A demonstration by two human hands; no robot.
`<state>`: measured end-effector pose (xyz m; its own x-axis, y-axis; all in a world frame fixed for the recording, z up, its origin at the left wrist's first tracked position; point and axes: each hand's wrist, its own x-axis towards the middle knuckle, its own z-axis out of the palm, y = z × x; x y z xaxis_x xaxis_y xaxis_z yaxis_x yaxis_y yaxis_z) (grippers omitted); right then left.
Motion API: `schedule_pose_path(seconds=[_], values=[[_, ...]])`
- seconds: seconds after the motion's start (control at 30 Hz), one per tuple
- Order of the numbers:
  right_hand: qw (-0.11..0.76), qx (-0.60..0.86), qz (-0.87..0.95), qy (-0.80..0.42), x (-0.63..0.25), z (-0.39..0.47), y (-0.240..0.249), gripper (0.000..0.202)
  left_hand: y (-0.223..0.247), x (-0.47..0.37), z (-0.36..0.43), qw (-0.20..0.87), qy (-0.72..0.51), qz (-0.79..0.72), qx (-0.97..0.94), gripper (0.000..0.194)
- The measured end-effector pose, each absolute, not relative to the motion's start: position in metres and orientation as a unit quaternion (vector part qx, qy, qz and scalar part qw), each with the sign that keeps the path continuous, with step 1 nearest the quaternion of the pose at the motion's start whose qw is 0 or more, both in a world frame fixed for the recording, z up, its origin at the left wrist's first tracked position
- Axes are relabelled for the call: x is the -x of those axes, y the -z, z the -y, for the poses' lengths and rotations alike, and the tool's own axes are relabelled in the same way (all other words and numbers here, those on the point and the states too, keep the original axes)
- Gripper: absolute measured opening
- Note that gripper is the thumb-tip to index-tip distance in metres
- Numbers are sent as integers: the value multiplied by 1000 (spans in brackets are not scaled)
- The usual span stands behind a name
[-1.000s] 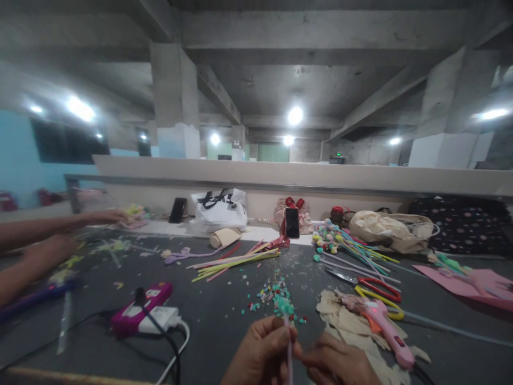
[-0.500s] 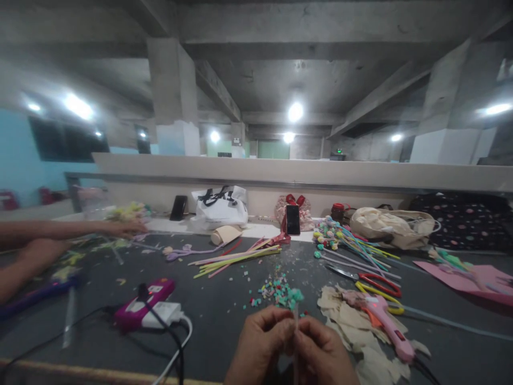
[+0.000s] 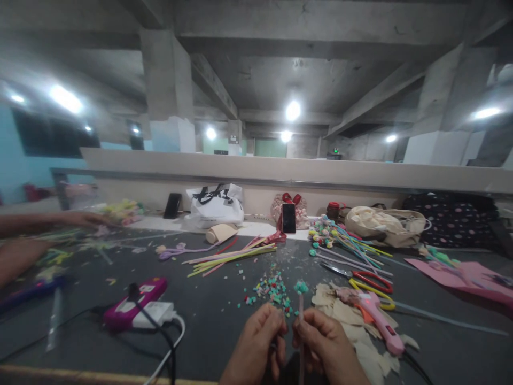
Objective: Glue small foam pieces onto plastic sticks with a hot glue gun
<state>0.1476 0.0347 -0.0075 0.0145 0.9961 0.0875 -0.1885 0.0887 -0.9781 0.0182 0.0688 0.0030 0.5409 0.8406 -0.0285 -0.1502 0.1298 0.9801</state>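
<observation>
In my right hand (image 3: 328, 342) a thin pale stem (image 3: 301, 307) is pinched upright between thumb and fingers. A fluffy green tuft (image 3: 301, 287) tops the stem. My left hand (image 3: 256, 342) is beside it, a small gap away, with thumb and fingertips pressed together; whatever they may hold is too small to make out. Just beyond both hands lie scattered green, red and pale bits (image 3: 274, 289) on the dark table (image 3: 208, 337). To the right, a pink glue gun (image 3: 380, 321) rests on crumpled beige scraps (image 3: 366, 350).
Red- and yellow-handled scissors (image 3: 371, 280) lie behind the glue gun. Loose stems (image 3: 228, 259) and finished tufted stems (image 3: 328, 232) sit farther back. At left are a purple power strip (image 3: 136, 302) with cables and another person's arm (image 3: 52, 220). A phone (image 3: 288, 218) stands upright.
My hands have moved apart; the left has let go of the stem's side and shifted left, while the right keeps the stem. The other person's hand has moved left.
</observation>
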Motion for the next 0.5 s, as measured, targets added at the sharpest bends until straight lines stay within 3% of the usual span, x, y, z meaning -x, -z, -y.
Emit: schedule_pose_path(seconds=[0.5], values=[[570, 420, 482, -516, -148, -32, 4, 33, -1, -18, -70, 650, -350, -330, -589, 34]])
